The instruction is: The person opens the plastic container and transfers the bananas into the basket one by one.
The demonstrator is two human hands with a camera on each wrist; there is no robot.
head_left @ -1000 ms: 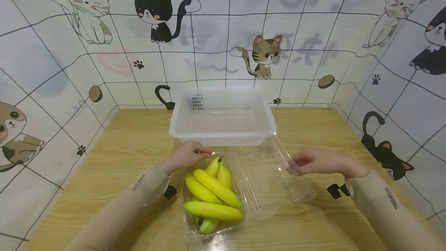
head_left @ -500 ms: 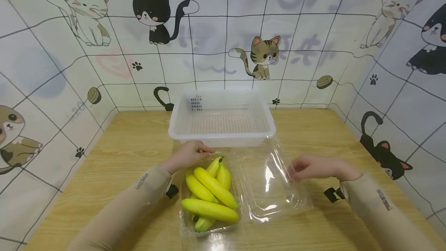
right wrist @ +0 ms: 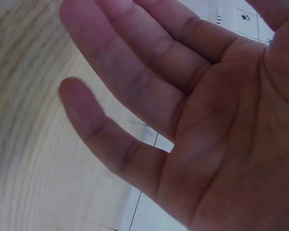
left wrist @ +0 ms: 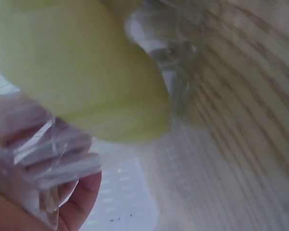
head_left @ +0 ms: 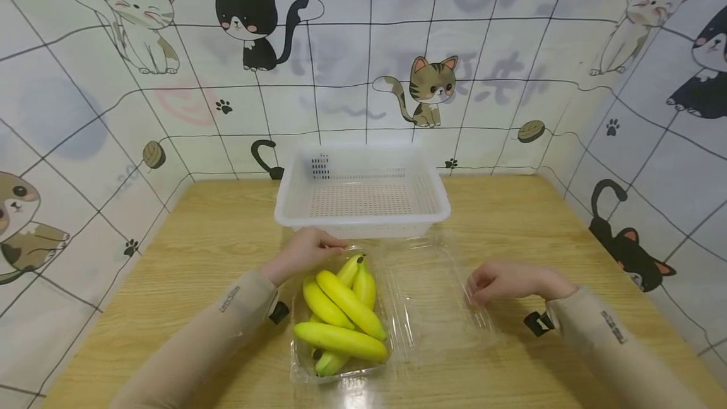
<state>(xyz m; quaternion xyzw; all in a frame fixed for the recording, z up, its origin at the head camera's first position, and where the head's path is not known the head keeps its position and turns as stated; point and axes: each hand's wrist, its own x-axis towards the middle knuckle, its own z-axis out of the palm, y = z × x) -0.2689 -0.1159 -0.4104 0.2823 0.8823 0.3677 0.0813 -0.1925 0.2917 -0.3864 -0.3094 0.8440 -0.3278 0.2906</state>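
Note:
A clear plastic clamshell box (head_left: 295, 368) lies unfolded on the table, its tray on the left full of several yellow bananas (head_left: 346, 314). My left hand (head_left: 307, 251) pinches the tray's far rim. In the left wrist view its fingers (left wrist: 84, 197) show through and around the clear plastic, below a large blurred banana (left wrist: 86, 72). The clear lid (head_left: 437, 308) lies flat to the right of the tray. My right hand (head_left: 505, 281) is at the lid's right edge, fingers loosely bent. The right wrist view shows the palm and relaxed fingers (right wrist: 130, 82) with nothing in them.
A white perforated plastic basket (head_left: 363, 221) stands behind the box, near the back wall. The wooden table (head_left: 216, 219) is bounded by walls covered with a cat-patterned tile sheet (head_left: 341, 49).
The lid, raised and tilted a second ago, has come down flat on the table. My right hand has moved slightly down and toward the left with it. The left hand keeps its place.

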